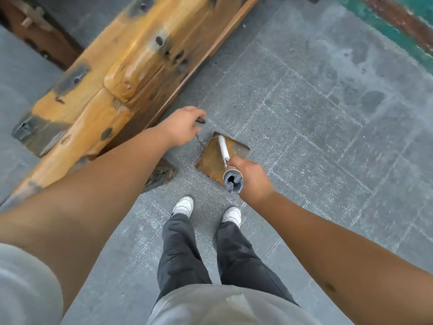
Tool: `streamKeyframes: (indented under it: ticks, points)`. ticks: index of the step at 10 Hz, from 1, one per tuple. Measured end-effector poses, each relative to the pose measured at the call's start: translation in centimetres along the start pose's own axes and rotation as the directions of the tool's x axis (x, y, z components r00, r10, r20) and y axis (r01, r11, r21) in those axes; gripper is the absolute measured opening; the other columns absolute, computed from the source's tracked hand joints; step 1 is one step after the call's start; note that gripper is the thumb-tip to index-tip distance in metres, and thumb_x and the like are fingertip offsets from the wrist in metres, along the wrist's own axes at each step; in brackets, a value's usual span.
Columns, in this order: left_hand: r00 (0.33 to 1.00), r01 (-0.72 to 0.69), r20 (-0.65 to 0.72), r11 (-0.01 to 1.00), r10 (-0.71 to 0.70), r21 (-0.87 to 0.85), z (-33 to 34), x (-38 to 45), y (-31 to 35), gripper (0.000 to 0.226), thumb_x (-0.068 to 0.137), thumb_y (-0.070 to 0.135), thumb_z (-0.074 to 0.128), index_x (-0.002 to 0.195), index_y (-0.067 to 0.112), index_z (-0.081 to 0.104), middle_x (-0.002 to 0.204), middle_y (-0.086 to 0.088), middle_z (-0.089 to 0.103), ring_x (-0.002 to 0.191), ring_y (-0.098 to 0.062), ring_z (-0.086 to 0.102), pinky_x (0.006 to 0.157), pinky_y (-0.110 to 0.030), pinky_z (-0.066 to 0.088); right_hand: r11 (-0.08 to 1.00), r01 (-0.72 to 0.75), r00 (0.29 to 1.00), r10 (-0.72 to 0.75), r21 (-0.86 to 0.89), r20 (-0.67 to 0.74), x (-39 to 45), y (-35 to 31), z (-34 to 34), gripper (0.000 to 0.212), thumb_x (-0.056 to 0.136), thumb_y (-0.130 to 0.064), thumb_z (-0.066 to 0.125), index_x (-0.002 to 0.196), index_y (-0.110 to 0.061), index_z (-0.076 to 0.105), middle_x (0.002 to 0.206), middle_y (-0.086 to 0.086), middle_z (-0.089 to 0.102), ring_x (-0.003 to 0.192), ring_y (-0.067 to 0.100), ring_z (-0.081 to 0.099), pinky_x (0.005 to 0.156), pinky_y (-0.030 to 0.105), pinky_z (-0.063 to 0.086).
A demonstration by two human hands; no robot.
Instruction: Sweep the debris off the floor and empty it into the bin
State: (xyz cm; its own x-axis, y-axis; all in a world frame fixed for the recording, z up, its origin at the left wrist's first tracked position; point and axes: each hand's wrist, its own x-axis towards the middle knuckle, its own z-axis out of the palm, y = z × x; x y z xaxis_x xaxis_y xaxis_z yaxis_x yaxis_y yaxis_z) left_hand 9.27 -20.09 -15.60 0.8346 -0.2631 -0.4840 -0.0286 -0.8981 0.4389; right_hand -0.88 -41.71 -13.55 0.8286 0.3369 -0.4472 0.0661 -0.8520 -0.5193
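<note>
A rusty brown metal dustpan (210, 160) rests on the grey paved floor in front of my feet. Its long white handle (223, 147) rises toward me and ends in a grey grip. My right hand (250, 179) is closed around that grip. My left hand (181, 126) reaches out just left of the pan, beside the wooden bench, with its fingers closed on a small dark piece of debris (201, 120). A thin dark twig-like strand (200, 143) hangs or lies below that hand at the pan's left edge.
A heavy yellow-brown wooden bench (112, 73) runs diagonally across the upper left, with a dark foot (161, 173) near the pan. My white shoes (184, 205) stand just behind the pan. A green and rust-coloured strip (398, 22) crosses the top right corner.
</note>
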Motion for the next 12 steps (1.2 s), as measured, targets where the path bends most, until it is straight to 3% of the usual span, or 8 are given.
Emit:
streamKeyframes:
  ticks: [1, 2, 3, 4, 6, 9, 11, 12]
  points:
    - [0.992, 0.039, -0.118, 0.996, -0.047, -0.075, -1.4, -3.7, 0.7, 0.052, 0.094, 0.022, 0.057, 0.141, 0.007, 0.042, 0.15, -0.012, 0.038, 0.14, -0.025, 0.033, 0.114, -0.029, 0.022, 0.99, 0.079, 0.995, -0.073, -0.116, 0.062, 0.9, -1.6, -0.7, 0.017, 0.089, -0.014, 0.06, 0.104, -0.006, 0.056, 0.094, 0.009, 0.06, 0.084, 0.033, 0.062, 0.063, 0.034, 0.046]
    - [0.963, 0.081, -0.214, 0.934, -0.163, -0.347, -3.2, -8.8, 0.9, 0.038, 0.096, 0.025, 0.053, 0.132, 0.013, 0.054, 0.135, -0.007, 0.056, 0.125, -0.019, 0.051, 0.108, -0.031, 0.036, 0.98, 0.151, 0.987, -0.143, -0.128, 0.068, 2.1, -3.5, -0.7, 0.018, 0.089, -0.025, 0.063, 0.095, -0.012, 0.051, 0.085, 0.003, 0.05, 0.082, 0.034, 0.063, 0.064, 0.036, 0.05]
    - [0.937, -0.027, -0.242, 0.638, -0.252, -0.769, -4.8, -14.7, 1.6, 0.024, 0.1, 0.025, 0.043, 0.108, 0.019, 0.064, 0.1, -0.005, 0.069, 0.085, -0.013, 0.064, 0.074, -0.026, 0.049, 0.97, 0.176, 0.984, -0.169, -0.166, 0.056, 4.1, -5.5, 0.4, 0.02, 0.091, -0.027, 0.06, 0.099, -0.009, 0.053, 0.093, 0.01, 0.061, 0.084, 0.034, 0.064, 0.067, 0.038, 0.05]
    - [0.924, -0.096, -0.282, 0.558, -0.259, -0.824, -5.9, -18.6, 1.6, 0.026, 0.096, 0.032, 0.043, 0.106, 0.019, 0.064, 0.095, -0.009, 0.069, 0.073, -0.013, 0.062, 0.06, -0.02, 0.046, 0.984, 0.111, 0.994, -0.106, -0.14, 0.038, 6.2, -7.3, 1.9, 0.021, 0.088, -0.025, 0.063, 0.097, -0.008, 0.054, 0.094, 0.015, 0.067, 0.086, 0.035, 0.066, 0.068, 0.037, 0.049]
    - [0.841, 0.172, -0.452, 0.938, -0.299, -0.301, -6.1, -19.9, -3.2, 0.029, 0.085, 0.032, 0.068, 0.112, 0.021, 0.069, 0.09, 0.003, 0.07, 0.076, -0.008, 0.059, 0.068, -0.013, 0.041, 0.99, 0.133, 0.988, -0.128, -0.054, 0.087, 9.4, -12.4, 5.9, 0.023, 0.086, -0.023, 0.068, 0.096, -0.008, 0.052, 0.092, 0.018, 0.068, 0.086, 0.036, 0.065, 0.072, 0.04, 0.054]
    - [0.718, 0.338, -0.528, 0.89, -0.454, -0.306, -6.1, -20.0, -9.5, 0.032, 0.092, 0.028, 0.057, 0.123, 0.02, 0.064, 0.106, -0.003, 0.072, 0.098, -0.018, 0.064, 0.085, -0.023, 0.045, 0.989, 0.128, 0.987, -0.119, -0.077, 0.107, 12.8, -16.4, 9.6, 0.02, 0.091, -0.009, 0.057, 0.111, -0.007, 0.06, 0.101, 0.017, 0.065, 0.079, 0.027, 0.051, 0.068, 0.031, 0.043]
    - [0.716, 0.354, -0.521, 0.885, -0.465, -0.303, -5.0, -21.1, -10.4, 0.031, 0.09, 0.034, 0.054, 0.118, 0.025, 0.063, 0.101, 0.001, 0.071, 0.095, -0.023, 0.064, 0.083, -0.04, 0.053, 0.983, 0.121, 0.976, -0.091, -0.141, 0.199, 12.3, -17.4, 10.1, 0.02, 0.091, -0.009, 0.056, 0.111, -0.008, 0.059, 0.102, 0.017, 0.065, 0.095, 0.036, 0.061, 0.068, 0.03, 0.037]
    - [0.718, 0.37, -0.503, 0.876, -0.481, -0.31, -4.7, -22.0, -10.4, 0.04, 0.089, 0.042, 0.05, 0.126, 0.028, 0.056, 0.111, -0.001, 0.068, 0.105, -0.026, 0.061, 0.087, -0.043, 0.052, 0.983, 0.077, 0.976, -0.04, -0.166, 0.215, 11.3, -18.1, 9.1, 0.036, 0.092, -0.008, 0.056, 0.127, -0.007, 0.048, 0.11, 0.018, 0.059, 0.106, 0.039, 0.059, 0.07, 0.032, 0.039]
